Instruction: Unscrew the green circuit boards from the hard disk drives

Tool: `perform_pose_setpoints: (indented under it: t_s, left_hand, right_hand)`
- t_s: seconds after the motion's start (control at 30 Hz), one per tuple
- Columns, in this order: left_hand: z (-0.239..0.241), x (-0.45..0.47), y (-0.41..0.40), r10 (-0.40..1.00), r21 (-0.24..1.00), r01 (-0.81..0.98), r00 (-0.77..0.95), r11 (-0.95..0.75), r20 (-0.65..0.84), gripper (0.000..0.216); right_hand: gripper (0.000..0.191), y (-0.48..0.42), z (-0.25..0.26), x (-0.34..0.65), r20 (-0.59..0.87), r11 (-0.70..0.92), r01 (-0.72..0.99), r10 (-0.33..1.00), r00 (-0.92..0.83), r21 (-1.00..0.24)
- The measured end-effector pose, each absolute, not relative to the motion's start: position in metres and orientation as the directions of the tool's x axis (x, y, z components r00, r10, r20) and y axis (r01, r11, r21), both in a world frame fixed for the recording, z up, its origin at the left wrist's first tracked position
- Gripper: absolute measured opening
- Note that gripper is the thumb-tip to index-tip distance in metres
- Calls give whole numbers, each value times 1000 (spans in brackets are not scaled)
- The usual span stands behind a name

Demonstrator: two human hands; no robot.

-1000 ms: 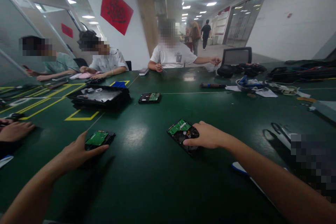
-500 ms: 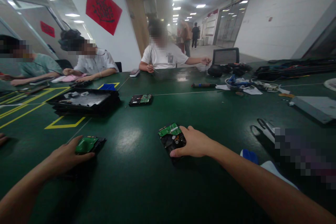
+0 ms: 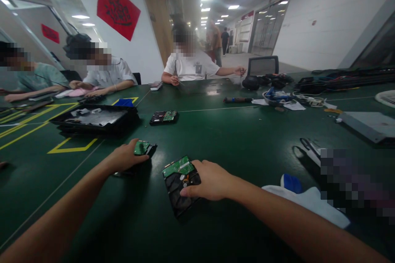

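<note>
My left hand [image 3: 125, 157] is closed around a hard drive [image 3: 142, 148] whose green circuit board faces up; the hand covers much of it. To the right and nearer to me, my right hand [image 3: 210, 178] grips a second hard drive [image 3: 179, 189] by its right edge. This one is tilted, with a green board along its far end and a black casing below. A third hard drive [image 3: 164, 117] lies flat on the dark green table [image 3: 234, 144], beyond both hands.
A black tray [image 3: 95, 117] with small pieces stands at left. A blue and white cloth [image 3: 308, 201] lies by my right forearm. At right are a grey metal box [image 3: 367, 125] and a coil of cables [image 3: 274, 96]. A person in a white shirt [image 3: 191, 65] sits opposite; others sit at left.
My left hand has moved right and farther away with its hard drive. My right hand has brought its drive left and nearer to me, so the two drives are closer together.
</note>
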State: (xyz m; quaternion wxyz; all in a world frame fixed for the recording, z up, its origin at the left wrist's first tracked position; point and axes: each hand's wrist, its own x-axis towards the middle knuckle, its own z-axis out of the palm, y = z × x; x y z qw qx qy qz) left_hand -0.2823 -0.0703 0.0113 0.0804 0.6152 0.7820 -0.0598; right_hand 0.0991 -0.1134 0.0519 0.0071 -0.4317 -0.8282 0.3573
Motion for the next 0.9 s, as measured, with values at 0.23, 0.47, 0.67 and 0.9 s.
perform_pose_setpoints:
  t_s: [0.23,0.47,0.67,0.9]
  left_hand:
    - [17,-206,-20,973,-12,995,-100,100,-208,97]
    - [29,-150,-12,985,148,989,20,5,-169,89]
    - [31,-184,-56,989,217,968,-105,126,-103,82]
    - [29,-193,-146,957,174,951,-222,255,-186,97]
  right_hand:
    - [88,-132,44,82,-239,432,677,709,-663,-595]
    - [71,-133,47,80,-229,490,645,663,-712,-586]
    - [70,-89,44,121,-229,403,799,812,-538,-447]
    - [124,-47,30,104,-176,339,790,858,-483,-511]
